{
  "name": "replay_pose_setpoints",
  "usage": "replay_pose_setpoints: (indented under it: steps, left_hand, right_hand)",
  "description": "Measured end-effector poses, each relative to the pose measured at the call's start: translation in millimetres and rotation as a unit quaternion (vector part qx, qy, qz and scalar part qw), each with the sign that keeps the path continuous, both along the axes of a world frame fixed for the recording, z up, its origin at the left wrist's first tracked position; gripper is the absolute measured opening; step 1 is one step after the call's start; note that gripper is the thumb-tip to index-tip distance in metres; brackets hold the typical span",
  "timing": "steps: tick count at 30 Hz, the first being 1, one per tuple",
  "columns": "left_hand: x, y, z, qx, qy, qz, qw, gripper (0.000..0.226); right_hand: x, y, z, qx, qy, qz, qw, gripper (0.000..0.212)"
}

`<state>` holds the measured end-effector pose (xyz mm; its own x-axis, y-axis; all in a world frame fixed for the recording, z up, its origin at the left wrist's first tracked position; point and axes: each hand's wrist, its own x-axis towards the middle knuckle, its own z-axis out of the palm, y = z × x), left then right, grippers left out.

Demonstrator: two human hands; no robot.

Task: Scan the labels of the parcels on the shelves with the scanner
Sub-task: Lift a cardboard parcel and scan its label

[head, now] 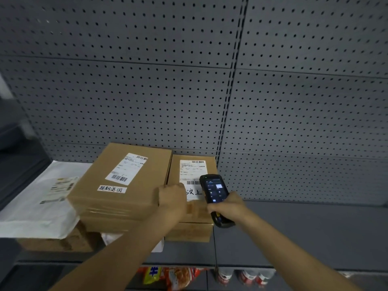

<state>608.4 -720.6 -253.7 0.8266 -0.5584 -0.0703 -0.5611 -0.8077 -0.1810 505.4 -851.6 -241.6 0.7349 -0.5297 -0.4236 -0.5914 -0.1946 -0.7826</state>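
Note:
Two brown cardboard parcels lie side by side on the grey shelf [304, 232]. The larger left parcel [98, 185] carries a white label [127, 169] and a small sticker with handwriting. The right parcel [175, 171] has a white label [192, 172] with a barcode. My left hand [172, 196] rests on the near edge of the right parcel, fingers curled over it. My right hand [227, 206] grips a black handheld scanner [214, 191], screen lit, its head over the right parcel's label.
A white mailer bag [35, 206] with a label lies at the left, over another brown box [63, 242]. Grey pegboard [189, 80] backs the shelf. Snack packets [168, 276] and bottles [247, 275] stand on the shelf below.

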Motion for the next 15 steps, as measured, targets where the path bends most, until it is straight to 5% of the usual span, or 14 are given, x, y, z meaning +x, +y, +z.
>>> replay_pose_setpoints:
  steps: [6,15]
  left_hand:
    - [-1,-17,2,-0.109,0.135,0.159,0.972,0.058]
    - [-13,1,-7,-0.211,0.227,0.174,0.935,0.053]
  right_hand:
    - [0,6,-2,0.0,-0.022,-0.007,1.0,0.034]
    - [-30,-17,-1,-0.016,-0.003,-0.008,1.0,0.04]
